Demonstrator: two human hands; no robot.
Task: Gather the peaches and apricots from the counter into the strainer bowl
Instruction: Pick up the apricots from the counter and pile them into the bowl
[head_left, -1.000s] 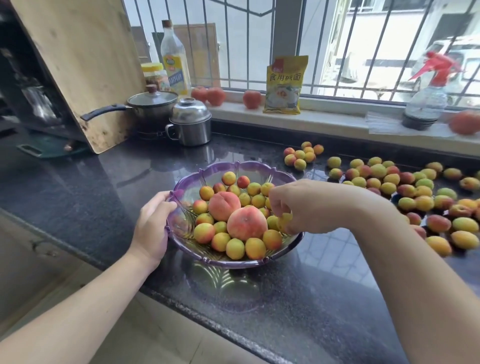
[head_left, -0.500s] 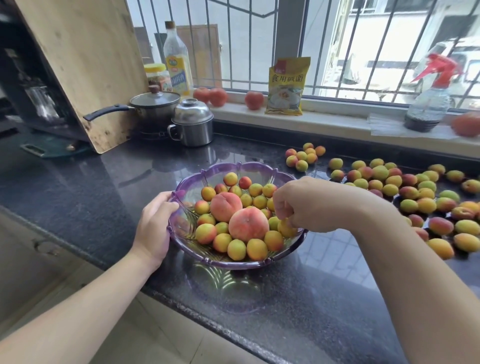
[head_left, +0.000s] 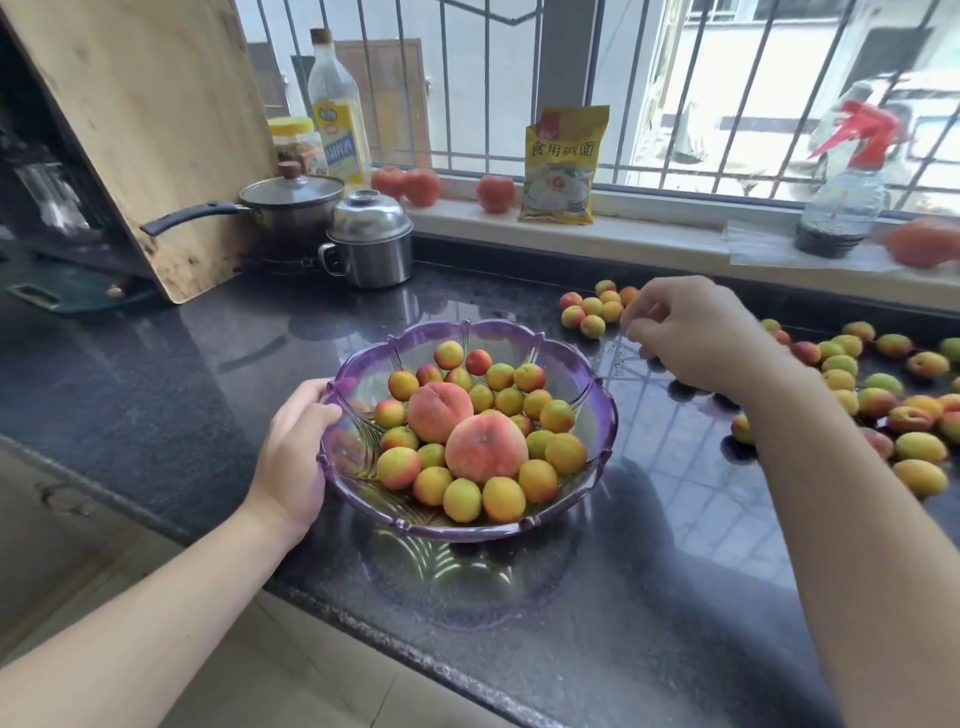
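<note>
Both forearms enter from the bottom corners of the frame and reach up toward the middle. The left hand (head_left: 293, 457) sits at centre left, wrist bent, fingers curled over the near-left rim of the purple strainer bowl (head_left: 597, 410) with the thumb on the outside wall, so it grasps the rim.

The bowl stands on the dark stone counter (head_left: 156, 395) at frame centre. Inside lie 2 large peaches (head_left: 485, 448) touching each other, ringed by many small apricots (head_left: 503, 499) that fill the bottom.

The right hand (head_left: 691, 338) hangs over the counter at centre right, just past the bowl's far-right rim and clear of it. Its fingers droop loosely curled, tips pointing left toward a small cluster of 7 apricots (head_left: 592, 312) just beside them. Nothing shows between the fingers; the hand looks released, and I cannot tell whether a fingertip touches the nearest fruit.

Farther right, a wide scatter of loose fruit (head_left: 883, 405) spreads over the counter to the frame edge, partly hidden behind the right wrist.

At upper left a wooden cutting board (head_left: 150, 130) leans upright, with a lidded saucepan (head_left: 291, 205) and a steel lidded pot (head_left: 369, 239) beside it. Along the windowsill at the top stand an oil bottle (head_left: 337, 111), a yellow packet (head_left: 563, 166), red tomatoes (head_left: 496, 193) and a spray bottle (head_left: 847, 197).
</note>
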